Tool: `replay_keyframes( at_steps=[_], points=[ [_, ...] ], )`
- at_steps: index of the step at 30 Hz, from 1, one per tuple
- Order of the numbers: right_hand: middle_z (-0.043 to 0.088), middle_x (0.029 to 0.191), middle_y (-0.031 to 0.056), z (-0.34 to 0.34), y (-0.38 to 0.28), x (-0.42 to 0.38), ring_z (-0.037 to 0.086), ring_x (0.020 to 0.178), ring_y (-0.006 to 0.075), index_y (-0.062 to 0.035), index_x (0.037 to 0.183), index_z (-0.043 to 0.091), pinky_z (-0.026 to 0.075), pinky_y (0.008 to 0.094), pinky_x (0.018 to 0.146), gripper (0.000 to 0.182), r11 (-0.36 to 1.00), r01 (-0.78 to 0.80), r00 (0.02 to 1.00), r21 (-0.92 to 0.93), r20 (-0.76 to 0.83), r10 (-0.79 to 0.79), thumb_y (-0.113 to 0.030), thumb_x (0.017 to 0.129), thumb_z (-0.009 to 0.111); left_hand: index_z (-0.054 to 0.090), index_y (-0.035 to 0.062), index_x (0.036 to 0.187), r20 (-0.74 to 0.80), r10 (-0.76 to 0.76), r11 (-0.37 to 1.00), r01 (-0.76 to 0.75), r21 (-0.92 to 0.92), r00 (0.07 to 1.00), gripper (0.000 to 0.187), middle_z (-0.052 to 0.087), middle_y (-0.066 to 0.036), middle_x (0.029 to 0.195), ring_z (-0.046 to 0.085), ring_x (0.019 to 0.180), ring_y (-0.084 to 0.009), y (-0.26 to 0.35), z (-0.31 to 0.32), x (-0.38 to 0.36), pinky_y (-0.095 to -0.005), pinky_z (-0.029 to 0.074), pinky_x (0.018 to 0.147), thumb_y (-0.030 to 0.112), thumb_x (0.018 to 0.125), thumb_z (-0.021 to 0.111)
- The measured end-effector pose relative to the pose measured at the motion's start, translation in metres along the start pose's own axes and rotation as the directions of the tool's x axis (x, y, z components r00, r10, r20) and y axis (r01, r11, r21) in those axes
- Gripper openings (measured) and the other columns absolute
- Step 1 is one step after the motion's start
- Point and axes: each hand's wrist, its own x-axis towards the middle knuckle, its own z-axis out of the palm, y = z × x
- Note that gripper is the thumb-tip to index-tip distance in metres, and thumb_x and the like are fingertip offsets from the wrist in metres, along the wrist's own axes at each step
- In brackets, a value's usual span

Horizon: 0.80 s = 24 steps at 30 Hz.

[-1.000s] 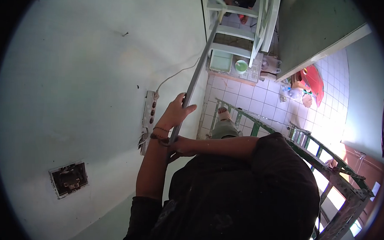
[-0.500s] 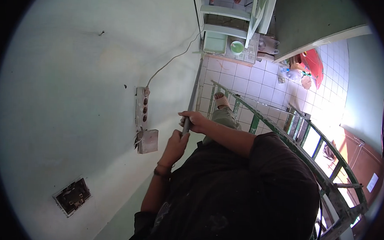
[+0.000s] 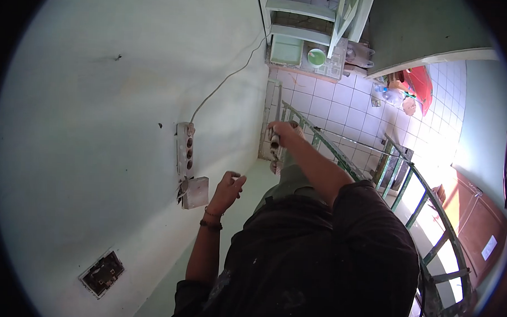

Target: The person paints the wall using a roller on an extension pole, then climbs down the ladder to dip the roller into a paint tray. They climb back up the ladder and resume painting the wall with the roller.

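Note:
My right hand (image 3: 284, 133) is closed around a long grey pole (image 3: 279, 99) near its hollow-looking end. The pole points down past the ladder towards the tiled floor, and a thin bent piece shows at its far end. My left hand (image 3: 228, 189) is off the pole, with its fingers loosely bent and nothing in them. It hovers close to a wall box (image 3: 195, 192) with a pale cover, below a socket strip (image 3: 185, 150) on the pale green wall.
A green metal ladder (image 3: 431, 192) runs along my right side. On a ledge below are a paint tray (image 3: 286, 51) and a bowl of green paint (image 3: 316, 58), beside a white wooden frame (image 3: 301, 10). A cable (image 3: 228, 77) crosses the wall above an open wall box (image 3: 102, 274).
My left hand has let go of the pole and moved slightly left. My right hand has shifted right and away from me with the pole, which now stands off the wall.

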Motion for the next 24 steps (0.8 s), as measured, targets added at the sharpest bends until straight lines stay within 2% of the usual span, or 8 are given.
replay_keyframes(
  at_steps=[5, 7, 11, 14, 16, 19, 21, 24],
  points=[
    [0.053, 0.066, 0.0116, -0.027, -0.058, 0.043, 0.053, 0.051, 0.0217, 0.0024, 0.083, 0.057, 0.047, 0.0376, 0.043, 0.015, 0.996, -0.041, 0.996, -0.084, -0.083, 0.034, -0.012, 0.081, 0.057, 0.052, -0.0009, 0.108, -0.076, -0.039, 0.989, 0.049, 0.137, 0.996, 0.041, 0.059, -0.009, 0.07, 0.057, 0.062, -0.0145, -0.061, 0.015, 0.007, -0.0279, 0.047, 0.057, 0.032, 0.085, 0.06],
    [0.055, 0.072, 0.0136, -0.054, -0.059, 0.1, 0.055, 0.054, 0.024, 0.0036, 0.082, 0.055, 0.048, 0.04, 0.044, 0.017, 0.68, -0.11, 0.983, -0.725, -0.179, -0.031, -0.013, 0.079, 0.061, 0.052, -0.0007, 0.108, -0.07, -0.036, 0.982, 0.048, 0.181, 0.997, 0.039, 0.059, -0.008, 0.071, 0.057, 0.062, -0.0141, -0.068, 0.019, 0.003, -0.0267, 0.047, 0.057, 0.03, 0.086, 0.06],
    [0.055, 0.073, 0.0142, -0.072, -0.062, 0.109, 0.055, 0.055, 0.0251, 0.0058, 0.083, 0.056, 0.047, 0.0411, 0.045, 0.019, 0.728, -0.102, 0.99, -0.678, -0.142, 0.006, -0.013, 0.08, 0.058, 0.054, 0.0009, 0.106, -0.118, 0.106, 0.953, -0.067, 0.295, 0.987, 0.036, 0.06, -0.011, 0.068, 0.059, 0.062, -0.0207, -0.058, 0.013, -0.005, -0.0323, 0.047, 0.058, 0.027, 0.084, 0.062],
    [0.055, 0.067, 0.0131, -0.089, -0.058, 0.089, 0.053, 0.052, 0.0237, 0.0056, 0.081, 0.059, 0.044, 0.0393, 0.043, 0.021, 0.707, 0.106, 0.974, -0.699, -0.07, -0.215, -0.015, 0.081, 0.056, 0.055, 0.0019, 0.105, -0.185, 0.258, 0.913, -0.177, 0.367, 0.948, 0.032, 0.057, -0.011, 0.063, 0.057, 0.058, -0.0235, -0.045, -0.006, -0.003, -0.0351, 0.045, 0.055, 0.023, 0.082, 0.064],
    [0.053, 0.062, 0.0113, -0.109, -0.058, 0.037, 0.051, 0.049, 0.0222, 0.0042, 0.079, 0.062, 0.042, 0.0374, 0.042, 0.019, 0.895, 0.278, 0.961, -0.348, 0.094, -0.262, -0.014, 0.08, 0.056, 0.056, 0.0019, 0.104, -0.23, 0.438, 0.824, -0.286, 0.489, 0.869, 0.029, 0.054, -0.011, 0.061, 0.054, 0.056, -0.0237, -0.039, -0.027, 0.005, -0.0357, 0.044, 0.054, 0.022, 0.084, 0.063],
    [0.055, 0.062, 0.0089, -0.129, -0.072, 0.0, 0.052, 0.049, 0.019, 0.0023, 0.072, 0.062, 0.041, 0.0364, 0.041, 0.016, 0.813, -0.079, 0.961, -0.577, -0.26, -0.091, -0.013, 0.074, 0.063, 0.056, 0.0008, 0.102, -0.346, 0.404, 0.89, -0.276, 0.364, 0.847, 0.025, 0.058, -0.013, 0.065, 0.056, 0.057, -0.0221, -0.008, -0.042, 0.005, -0.0324, 0.044, 0.054, 0.018, 0.085, 0.062],
    [0.058, 0.065, 0.0113, -0.19, -0.055, 0.021, 0.055, 0.055, 0.0199, 0.0026, 0.073, 0.064, 0.044, 0.0366, 0.047, 0.019, 0.496, -0.027, 0.99, -0.868, -0.091, -0.106, -0.015, 0.07, 0.07, 0.056, 0.0003, 0.102, -0.371, 0.362, 0.924, -0.276, 0.265, 0.855, 0.025, 0.059, -0.013, 0.065, 0.056, 0.057, -0.0215, -0.007, -0.04, 0.013, -0.0323, 0.045, 0.054, 0.018, 0.085, 0.061],
    [0.062, 0.07, 0.0128, -0.231, -0.046, 0.008, 0.057, 0.062, 0.0207, 0.0025, 0.075, 0.067, 0.047, 0.0365, 0.055, 0.024, 0.554, -0.179, 0.977, -0.813, -0.213, 0.003, -0.017, 0.065, 0.076, 0.056, -0.0004, 0.102, -0.267, 0.424, 0.882, -0.329, 0.336, 0.865, 0.027, 0.058, -0.011, 0.063, 0.054, 0.055, -0.0194, -0.015, -0.027, 0.029, -0.0319, 0.044, 0.054, 0.019, 0.084, 0.062]
  ],
)
